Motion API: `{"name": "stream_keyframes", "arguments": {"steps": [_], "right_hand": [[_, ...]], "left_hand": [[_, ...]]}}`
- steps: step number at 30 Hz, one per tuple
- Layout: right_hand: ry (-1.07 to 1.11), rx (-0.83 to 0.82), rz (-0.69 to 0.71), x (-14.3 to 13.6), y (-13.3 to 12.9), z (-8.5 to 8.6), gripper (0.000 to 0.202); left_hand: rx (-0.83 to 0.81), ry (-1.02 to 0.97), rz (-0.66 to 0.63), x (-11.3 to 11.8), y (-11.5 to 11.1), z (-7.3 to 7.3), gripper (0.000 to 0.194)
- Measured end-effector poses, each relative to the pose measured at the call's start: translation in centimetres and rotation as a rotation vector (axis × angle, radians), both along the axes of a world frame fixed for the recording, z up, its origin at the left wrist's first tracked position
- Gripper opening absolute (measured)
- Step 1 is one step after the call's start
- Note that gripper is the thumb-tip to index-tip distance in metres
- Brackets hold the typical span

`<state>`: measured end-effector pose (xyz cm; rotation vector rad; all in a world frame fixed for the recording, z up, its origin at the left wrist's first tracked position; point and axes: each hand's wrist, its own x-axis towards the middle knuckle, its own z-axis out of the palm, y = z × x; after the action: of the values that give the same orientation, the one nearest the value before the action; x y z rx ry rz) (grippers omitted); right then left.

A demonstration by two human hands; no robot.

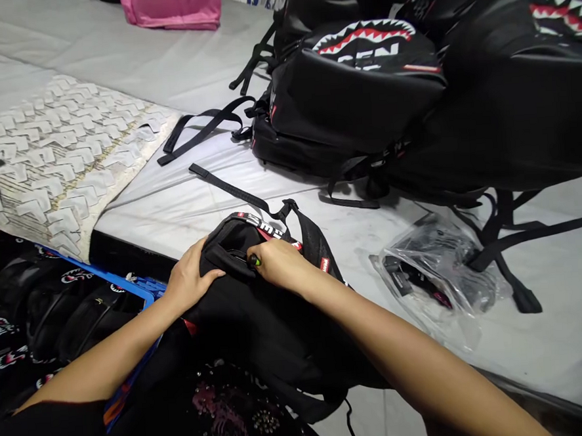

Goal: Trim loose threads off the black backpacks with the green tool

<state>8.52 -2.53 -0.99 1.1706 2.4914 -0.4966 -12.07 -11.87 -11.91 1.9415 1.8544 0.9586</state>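
A black backpack (257,305) with red-and-white lettered trim lies across the table's front edge, close to my body. My left hand (191,278) grips its left edge, the thumb laid over the padded black fabric and the fingers partly hidden behind. Closed in a fist, my right hand (280,263) holds a small dark tool (255,260) with a green end against that padded part. The rest of the tool is hidden, so its kind cannot be made out. One strap (230,192) of the backpack stretches away over the white cover.
Black backpacks (357,102) with shark-mouth prints are piled at the back right. A clear plastic bag (437,281) with dark pieces sits to the right. Many pale cut pieces (64,149) cover a sheet at left. Below are more black bags (73,297) beside a blue frame (112,278).
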Motion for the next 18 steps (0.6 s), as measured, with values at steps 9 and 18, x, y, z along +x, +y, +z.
{"name": "stream_keyframes", "arguments": {"steps": [9, 18], "right_hand": [[-0.049, 0.087, 0.012, -1.8, -1.5, 1.6, 0.033], [0.112, 0.035, 0.046, -5.1, 1.4, -0.7, 0.027]], "left_hand": [[0.025, -0.01, -0.019, 0.0, 0.0, -0.9, 0.065], [0.04, -0.031, -0.045, -0.6, 0.3, -1.4, 0.059]]}}
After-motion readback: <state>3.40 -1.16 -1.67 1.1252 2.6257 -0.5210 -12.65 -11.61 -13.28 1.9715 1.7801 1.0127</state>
